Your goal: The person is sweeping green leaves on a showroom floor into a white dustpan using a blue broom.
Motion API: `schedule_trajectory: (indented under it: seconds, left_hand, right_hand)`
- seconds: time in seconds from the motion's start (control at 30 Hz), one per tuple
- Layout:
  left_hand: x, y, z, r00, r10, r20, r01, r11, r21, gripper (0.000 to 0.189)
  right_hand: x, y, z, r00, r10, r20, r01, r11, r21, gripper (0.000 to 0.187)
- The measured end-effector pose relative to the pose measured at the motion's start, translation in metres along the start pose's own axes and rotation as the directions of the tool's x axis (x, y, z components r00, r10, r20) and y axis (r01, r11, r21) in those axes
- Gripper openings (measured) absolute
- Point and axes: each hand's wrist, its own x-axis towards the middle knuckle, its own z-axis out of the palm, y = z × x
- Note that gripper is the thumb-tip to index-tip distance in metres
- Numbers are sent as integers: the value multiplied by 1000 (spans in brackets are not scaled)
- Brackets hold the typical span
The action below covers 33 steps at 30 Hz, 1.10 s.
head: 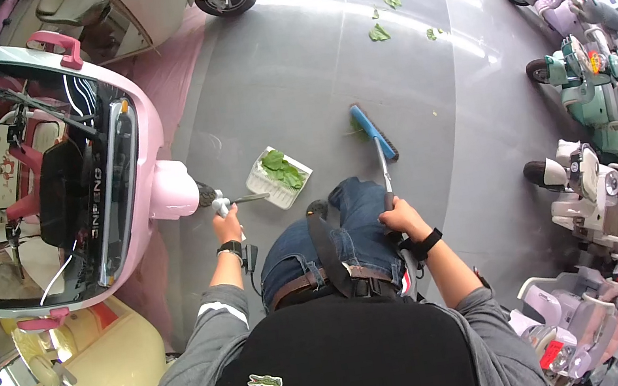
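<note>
My left hand (227,225) grips the handle of a long-handled white dustpan (280,198). Green leaves (283,170) lie in the pan, which is down at the floor to the left of my feet. In my right hand (405,217) is the shaft of a broom with a blue head (371,127) and dark bristles. A green leaf (358,127) shows partly from behind the left side of the broom head. Farther ahead, several torn leaves (379,32) are scattered over the grey floor (291,76).
A pink three-wheeled vehicle (173,188) with a windshield stands close on my left, its front wheel near my left hand. A cream vehicle (90,369) is behind it, another (168,10) farther ahead. Along the right side runs a row of parked scooters (587,169).
</note>
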Motion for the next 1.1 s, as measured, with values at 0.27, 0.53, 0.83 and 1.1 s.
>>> schedule_trajectory:
  seconds: [0.27, 0.53, 0.83, 1.1]
  left_hand:
    - [-5, 7, 0, 1000, -16, 24, 17, 998, -60, 27]
    - [6, -13, 0, 1000, 4, 3, -4, 999, -43, 31]
    - [6, -15, -1, 999, 34, 9, -33, 995, -95, 28]
    - [7, -19, -4, 996, 72, -56, -66, 992, 108, 34]
  right_hand:
    - [-14, -19, 6, 976, -114, 183, 58, 956, 287, 54]
    - [-53, -45, -16, 927, -233, 293, 127, 932, 340, 48]
    - [-81, -42, -46, 890, -238, 389, 31, 882, 470, 73]
    - [-98, -62, -75, 924, -203, 325, 62, 917, 395, 73]
